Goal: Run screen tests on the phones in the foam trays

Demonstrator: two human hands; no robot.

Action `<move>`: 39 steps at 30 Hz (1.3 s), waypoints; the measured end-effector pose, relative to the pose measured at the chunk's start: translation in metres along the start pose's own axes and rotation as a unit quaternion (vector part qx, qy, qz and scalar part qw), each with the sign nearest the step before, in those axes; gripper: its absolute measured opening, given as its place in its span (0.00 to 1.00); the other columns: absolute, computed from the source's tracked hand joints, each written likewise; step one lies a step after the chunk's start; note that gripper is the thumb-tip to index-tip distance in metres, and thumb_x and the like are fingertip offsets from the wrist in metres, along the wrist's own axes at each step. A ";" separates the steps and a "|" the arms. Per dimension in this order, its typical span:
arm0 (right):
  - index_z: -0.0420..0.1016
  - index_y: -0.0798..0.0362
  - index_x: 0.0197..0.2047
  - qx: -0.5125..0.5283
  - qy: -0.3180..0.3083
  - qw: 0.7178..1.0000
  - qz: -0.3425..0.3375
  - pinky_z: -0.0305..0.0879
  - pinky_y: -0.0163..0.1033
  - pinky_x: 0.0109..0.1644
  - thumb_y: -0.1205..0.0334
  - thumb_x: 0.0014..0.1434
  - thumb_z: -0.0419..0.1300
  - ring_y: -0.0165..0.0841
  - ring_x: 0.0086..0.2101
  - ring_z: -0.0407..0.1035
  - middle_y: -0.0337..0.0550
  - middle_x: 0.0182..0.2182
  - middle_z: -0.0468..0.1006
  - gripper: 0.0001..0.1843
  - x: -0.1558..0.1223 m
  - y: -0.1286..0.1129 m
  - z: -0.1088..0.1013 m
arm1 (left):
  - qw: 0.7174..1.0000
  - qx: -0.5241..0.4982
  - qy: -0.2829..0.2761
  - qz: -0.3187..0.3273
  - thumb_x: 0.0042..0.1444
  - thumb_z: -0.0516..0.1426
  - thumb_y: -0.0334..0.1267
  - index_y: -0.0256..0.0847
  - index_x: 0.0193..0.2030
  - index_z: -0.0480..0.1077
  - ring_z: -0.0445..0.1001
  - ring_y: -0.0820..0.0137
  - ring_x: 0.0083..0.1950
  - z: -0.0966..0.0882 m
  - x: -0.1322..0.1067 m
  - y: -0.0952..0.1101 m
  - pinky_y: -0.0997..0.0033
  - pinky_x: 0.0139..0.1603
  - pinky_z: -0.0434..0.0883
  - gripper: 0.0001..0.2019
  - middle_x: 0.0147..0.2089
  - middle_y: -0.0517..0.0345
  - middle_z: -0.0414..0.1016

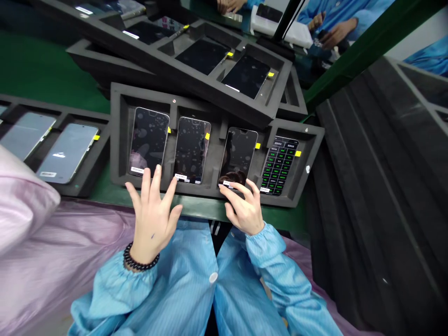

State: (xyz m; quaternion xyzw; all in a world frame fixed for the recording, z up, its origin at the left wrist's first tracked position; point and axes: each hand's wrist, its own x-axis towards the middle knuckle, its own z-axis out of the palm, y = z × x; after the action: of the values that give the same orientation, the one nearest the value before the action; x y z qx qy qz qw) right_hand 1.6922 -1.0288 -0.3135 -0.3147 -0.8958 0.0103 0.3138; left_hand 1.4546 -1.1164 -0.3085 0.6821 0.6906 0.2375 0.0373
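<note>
A dark foam tray (119, 140) lies in front of me with several phones standing in its slots. My left hand (152, 214) is open, fingers spread, hovering at the tray's near edge below the two left dark-screened phones (149, 140) (192, 149). My right hand (243, 207) has its fingers curled at the bottom edge of the third phone (240, 154), touching it near its white label. The fourth phone (279, 163), at the right, shows a lit screen with green cells. Each phone has a yellow tab beside it.
A second foam tray (87, 182) at the left holds two pale-screened phones. More trays with phones are stacked behind (210, 56). Black ribbed foam (367, 186) rises at the right. Other people's hands in blue sleeves (336, 32) work at the far side. Pink cloth (52, 261) lies lower left.
</note>
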 end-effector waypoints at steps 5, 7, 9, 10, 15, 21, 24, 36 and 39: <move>0.77 0.52 0.56 0.016 -0.023 0.999 -0.016 0.54 0.53 0.71 0.70 0.65 0.56 0.38 0.52 0.75 0.42 0.47 0.85 0.18 0.003 0.004 0.002 | 1.000 0.007 -0.009 -0.013 0.70 0.47 0.44 0.45 0.73 0.59 0.35 0.51 0.81 0.007 0.002 0.001 0.30 0.76 0.30 0.26 0.80 0.48 0.39; 0.77 0.51 0.55 0.019 -0.011 1.000 -0.008 0.56 0.52 0.70 0.70 0.64 0.56 0.37 0.52 0.75 0.41 0.48 0.85 0.18 0.002 0.006 -0.001 | 1.000 -0.012 0.001 -0.020 0.70 0.46 0.43 0.47 0.72 0.61 0.34 0.51 0.81 0.005 0.004 -0.003 0.32 0.77 0.30 0.25 0.81 0.52 0.38; 0.76 0.50 0.55 0.016 0.002 1.000 0.022 0.57 0.51 0.70 0.70 0.65 0.56 0.37 0.52 0.74 0.40 0.50 0.84 0.17 0.000 0.008 -0.006 | 0.998 -0.033 0.023 -0.039 0.70 0.47 0.42 0.51 0.72 0.61 0.34 0.53 0.81 0.001 0.009 -0.009 0.37 0.79 0.31 0.25 0.81 0.57 0.38; 0.75 0.49 0.55 0.013 0.005 0.999 0.046 0.58 0.52 0.70 0.70 0.65 0.56 0.37 0.53 0.73 0.40 0.51 0.84 0.17 0.000 0.010 -0.008 | 0.997 -0.040 0.035 -0.052 0.69 0.49 0.43 0.52 0.72 0.60 0.34 0.54 0.81 -0.001 0.013 -0.013 0.39 0.79 0.32 0.25 0.81 0.58 0.39; 0.66 0.49 0.63 0.012 -0.001 0.987 0.158 0.60 0.57 0.69 0.65 0.63 0.60 0.44 0.63 0.63 0.49 0.65 0.71 0.24 0.001 0.020 -0.013 | 0.996 -0.048 0.037 -0.068 0.64 0.55 0.55 0.47 0.75 0.54 0.32 0.49 0.81 -0.002 0.046 -0.034 0.37 0.80 0.35 0.36 0.81 0.55 0.37; 0.54 0.48 0.71 0.003 -0.027 0.984 0.177 0.50 0.62 0.74 0.59 0.62 0.62 0.46 0.72 0.49 0.52 0.71 0.59 0.37 0.011 0.025 -0.007 | 0.999 -0.035 -0.001 0.009 0.59 0.52 0.68 0.41 0.77 0.47 0.26 0.42 0.80 0.001 0.074 -0.048 0.34 0.77 0.30 0.47 0.81 0.59 0.24; 0.55 0.48 0.71 0.002 -0.043 0.983 0.178 0.47 0.63 0.75 0.58 0.62 0.62 0.47 0.72 0.47 0.51 0.72 0.58 0.37 0.018 0.026 -0.005 | 0.998 -0.035 0.002 0.047 0.57 0.53 0.71 0.41 0.77 0.46 0.26 0.41 0.80 0.000 0.081 -0.044 0.34 0.77 0.30 0.50 0.81 0.55 0.24; 0.56 0.48 0.71 -0.007 -0.102 0.982 0.160 0.43 0.68 0.75 0.61 0.61 0.66 0.50 0.74 0.43 0.53 0.74 0.51 0.38 0.024 0.041 -0.026 | 0.999 -0.010 -0.003 0.053 0.56 0.54 0.70 0.46 0.78 0.42 0.23 0.43 0.79 -0.008 0.087 -0.048 0.33 0.76 0.26 0.51 0.80 0.62 0.17; 0.56 0.48 0.71 -0.014 -0.122 0.979 0.163 0.44 0.70 0.74 0.64 0.60 0.66 0.51 0.74 0.43 0.55 0.74 0.51 0.39 0.024 0.045 -0.031 | 0.999 0.004 -0.009 0.047 0.55 0.50 0.74 0.44 0.77 0.44 0.24 0.40 0.79 -0.012 0.088 -0.054 0.31 0.75 0.27 0.51 0.80 0.61 0.17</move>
State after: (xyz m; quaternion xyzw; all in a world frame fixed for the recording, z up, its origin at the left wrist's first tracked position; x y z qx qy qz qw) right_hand 1.7204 -0.9847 -0.2848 -0.4573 -0.8640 0.0867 0.1920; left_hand 1.3946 -1.0333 -0.2940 0.7164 0.6580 0.2300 0.0299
